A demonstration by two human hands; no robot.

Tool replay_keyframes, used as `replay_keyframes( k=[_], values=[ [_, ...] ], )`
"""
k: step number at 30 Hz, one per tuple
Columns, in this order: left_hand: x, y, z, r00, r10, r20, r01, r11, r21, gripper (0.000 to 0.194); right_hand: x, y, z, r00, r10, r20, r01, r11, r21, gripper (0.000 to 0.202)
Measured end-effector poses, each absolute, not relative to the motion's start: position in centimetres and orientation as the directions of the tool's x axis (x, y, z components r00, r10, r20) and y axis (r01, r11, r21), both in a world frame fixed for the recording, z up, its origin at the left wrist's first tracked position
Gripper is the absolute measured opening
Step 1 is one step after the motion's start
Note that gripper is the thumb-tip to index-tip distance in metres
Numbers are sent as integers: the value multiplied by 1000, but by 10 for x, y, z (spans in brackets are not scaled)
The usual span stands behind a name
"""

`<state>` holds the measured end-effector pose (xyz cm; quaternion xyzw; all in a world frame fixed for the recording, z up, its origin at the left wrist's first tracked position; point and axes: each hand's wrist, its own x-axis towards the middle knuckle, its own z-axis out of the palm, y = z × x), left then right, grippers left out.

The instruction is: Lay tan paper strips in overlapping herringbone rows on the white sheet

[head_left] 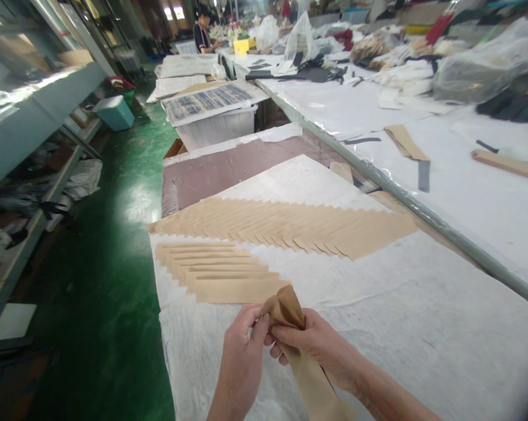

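A tan fabric strip (313,380) is gripped near its upper end by both hands, its lower part trailing toward the bottom edge. My left hand (245,351) pinches the folded end from the left. On the other side, my right hand (318,345) is closed round the same strip, its thumb pressed on top. The gathered end rises between the hands, with a darker inner side showing. Just beyond lies a short row of overlapping tan strips (237,290). Farther back, a longer row of overlapping strips (272,225) spreads across the white sheet (378,304).
A metal-edged table (474,251) runs along the right, bearing fabric scraps and plastic bags (487,64). Behind the white sheet stands a lidded white bin (220,128). Green floor (110,292) and a shelf (31,251) lie left. A person (203,32) stands far back.
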<state>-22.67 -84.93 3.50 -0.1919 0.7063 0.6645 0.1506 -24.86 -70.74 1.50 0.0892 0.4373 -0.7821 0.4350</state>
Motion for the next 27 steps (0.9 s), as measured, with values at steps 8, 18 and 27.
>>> replay_keyframes(
  k=[8, 18, 27],
  values=[
    [-226, -869, 36, -836, -272, -476, -537, 232, 811, 34, -249, -704, 6, -580, -516, -630, 786, -152, -599, 23],
    [-227, -875, 29, -807, -335, -486, -541, 91, 836, 28, -259, -708, 16, -615, -513, -599, 726, -71, -684, 30],
    [-227, -859, 30, -809, -241, -536, -525, -117, 843, 30, -256, -715, 19, -560, -656, -507, 728, -98, -678, 24]
  ],
)
